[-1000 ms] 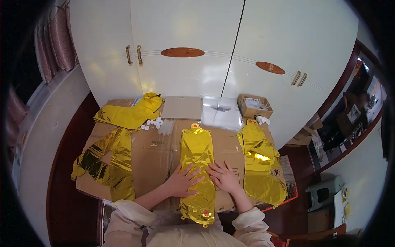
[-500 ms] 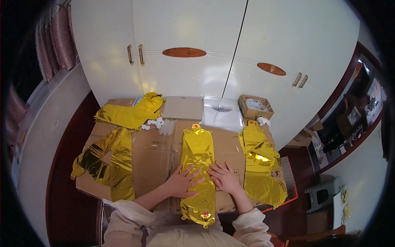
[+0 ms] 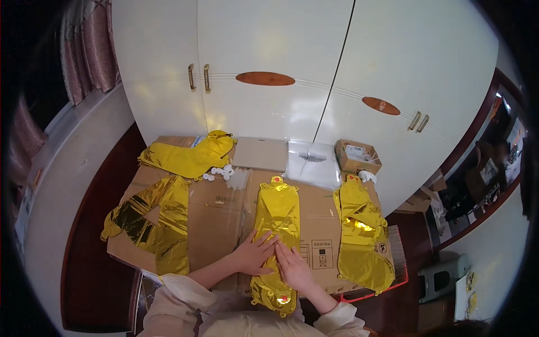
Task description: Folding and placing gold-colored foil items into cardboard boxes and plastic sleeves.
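A flat, deflated gold foil balloon (image 3: 279, 208) lies lengthwise on the cardboard in front of me, with a red spot near each end. My left hand (image 3: 255, 256) rests flat on its middle, fingers stretched out and somewhat spread. Beside it, my right hand (image 3: 295, 271) lies on the foil too, its fingers straight and close together, the fingertips almost meeting those of the left. Neither hand grips anything. A bent gold foil balloon (image 3: 173, 222) spreads out at the left, and another gold foil balloon (image 3: 365, 258) lies at the right.
Flattened cardboard (image 3: 216, 224) covers the table. Along the back are a pile of gold foil balloons (image 3: 179, 160), small white pieces (image 3: 223, 171), a grey-brown board (image 3: 260, 154), clear plastic bags (image 3: 312, 168) and a small open carton (image 3: 357, 157). A white cabinet (image 3: 269, 112) stands behind.
My right hand has slid left across the foil, from the balloon's right edge to beside my left hand. The left hand stays flat on the balloon. The whole view has shifted slightly.
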`<state>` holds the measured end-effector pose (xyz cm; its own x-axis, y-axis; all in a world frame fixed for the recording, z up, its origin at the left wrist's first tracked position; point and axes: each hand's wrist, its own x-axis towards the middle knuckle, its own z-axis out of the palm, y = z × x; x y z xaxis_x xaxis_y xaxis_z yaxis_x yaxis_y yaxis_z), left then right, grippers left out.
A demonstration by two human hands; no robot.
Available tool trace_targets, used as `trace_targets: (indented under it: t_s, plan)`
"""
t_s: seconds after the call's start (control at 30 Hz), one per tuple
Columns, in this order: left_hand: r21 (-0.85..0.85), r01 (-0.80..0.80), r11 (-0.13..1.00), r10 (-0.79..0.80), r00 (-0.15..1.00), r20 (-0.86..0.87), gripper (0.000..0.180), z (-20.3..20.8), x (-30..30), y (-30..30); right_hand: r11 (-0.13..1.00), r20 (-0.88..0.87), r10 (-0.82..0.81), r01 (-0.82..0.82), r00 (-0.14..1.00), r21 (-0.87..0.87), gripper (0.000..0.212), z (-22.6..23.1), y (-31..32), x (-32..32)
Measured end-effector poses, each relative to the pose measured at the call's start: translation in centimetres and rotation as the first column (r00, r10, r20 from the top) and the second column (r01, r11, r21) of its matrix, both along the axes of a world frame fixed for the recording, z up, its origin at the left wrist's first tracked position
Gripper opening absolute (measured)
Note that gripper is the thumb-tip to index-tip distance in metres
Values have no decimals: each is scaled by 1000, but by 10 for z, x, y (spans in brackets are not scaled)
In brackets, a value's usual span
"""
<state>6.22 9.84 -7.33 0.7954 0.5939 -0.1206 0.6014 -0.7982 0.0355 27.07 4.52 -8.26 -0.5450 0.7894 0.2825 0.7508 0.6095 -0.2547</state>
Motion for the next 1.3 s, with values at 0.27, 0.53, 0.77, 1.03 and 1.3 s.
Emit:
trace_targets:
  t_s: [0.27, 0.53, 0.77, 1.03, 1.3]
  plan:
    - [-46, -188, 981, 191, 978, 84, 79, -10, -15, 34, 999, 67, 54, -54, 996, -3, 56, -5, 2, 3]
    - [30, -305, 952, 305, 952, 6, 96, -1, -19, 65, 998, 83, 46, -43, 996, -34, 53, -1, 1, 2]
    - [25, -361, 932, 362, 929, -74, 112, 19, -24, 79, 999, 79, 33, -30, 996, -45, 53, -2, 2, 2]
    - [85, -328, 941, 334, 940, -71, 121, 17, -33, 83, 999, 53, 23, -21, 998, -39, 44, -2, 1, 0]
    - [217, -258, 942, 239, 965, 108, 102, -2, -28, 84, 1000, 62, 17, -16, 998, -16, 44, -5, 2, -1]
